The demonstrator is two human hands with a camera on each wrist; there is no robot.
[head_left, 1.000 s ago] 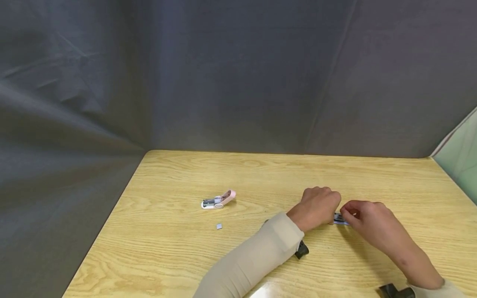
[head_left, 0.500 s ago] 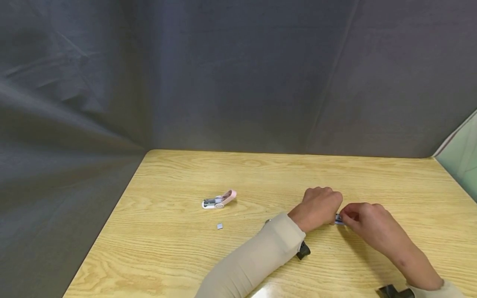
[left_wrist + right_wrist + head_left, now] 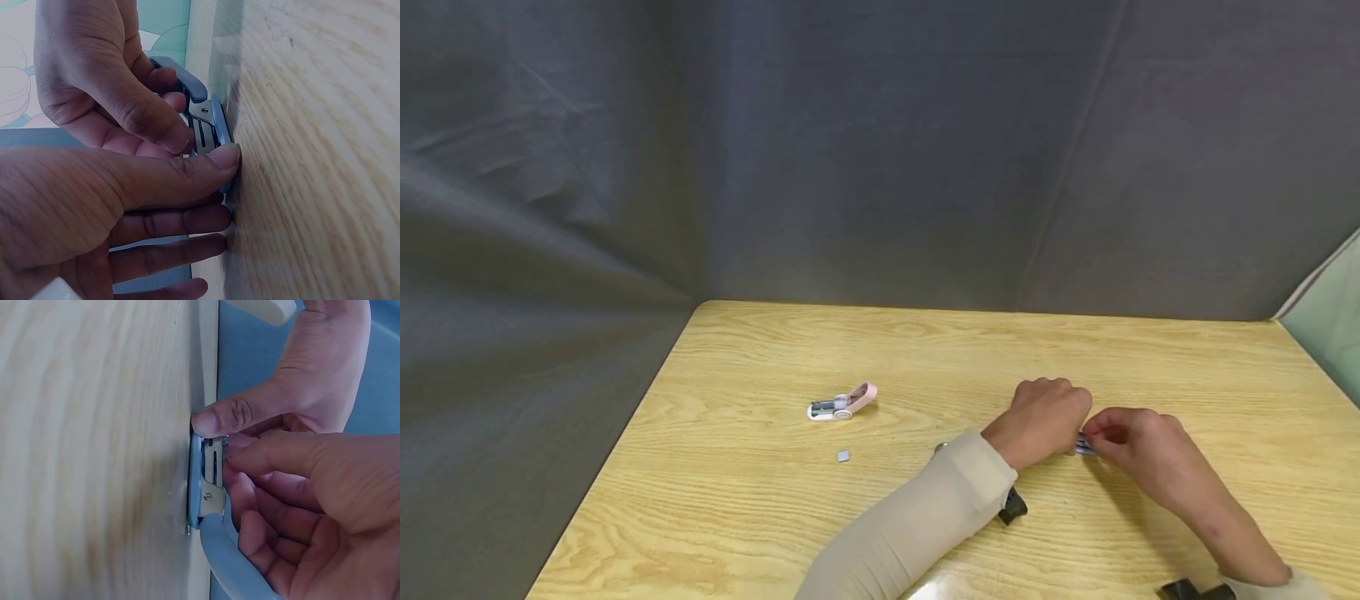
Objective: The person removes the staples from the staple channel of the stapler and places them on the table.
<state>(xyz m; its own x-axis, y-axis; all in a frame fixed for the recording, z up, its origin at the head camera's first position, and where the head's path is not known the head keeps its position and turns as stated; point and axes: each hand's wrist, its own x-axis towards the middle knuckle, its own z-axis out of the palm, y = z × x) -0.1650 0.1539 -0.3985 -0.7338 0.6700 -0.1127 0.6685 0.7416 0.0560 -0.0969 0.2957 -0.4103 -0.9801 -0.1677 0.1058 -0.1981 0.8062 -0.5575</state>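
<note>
A small blue stapler (image 3: pixel 219 119) is held low at the table, its top arm swung up from the base and its metal staple channel (image 3: pixel 214 465) bared. My left hand (image 3: pixel 1048 421) grips the base end, its thumb (image 3: pixel 212 164) pressing along the rim. My right hand (image 3: pixel 1153 454) works at the same end of the channel. Between its thumb and forefinger it pinches a tiny ridged metal piece, which looks like a strip of staples (image 3: pixel 225 441). The fingers hide most of that strip. In the head view the hands cover much of the stapler.
Farther left on the wooden table (image 3: pixel 737 517) lies a second stapler (image 3: pixel 842 404), white with a pink arm, opened up. A small grey block (image 3: pixel 843 456), probably staples, lies in front of it. Dark sheeting (image 3: pixel 880 167) stands behind the table.
Both hands stay at the stapler with only slight finger shifts. The right fingertips have moved a little closer to the left hand, covering more of the stapler.
</note>
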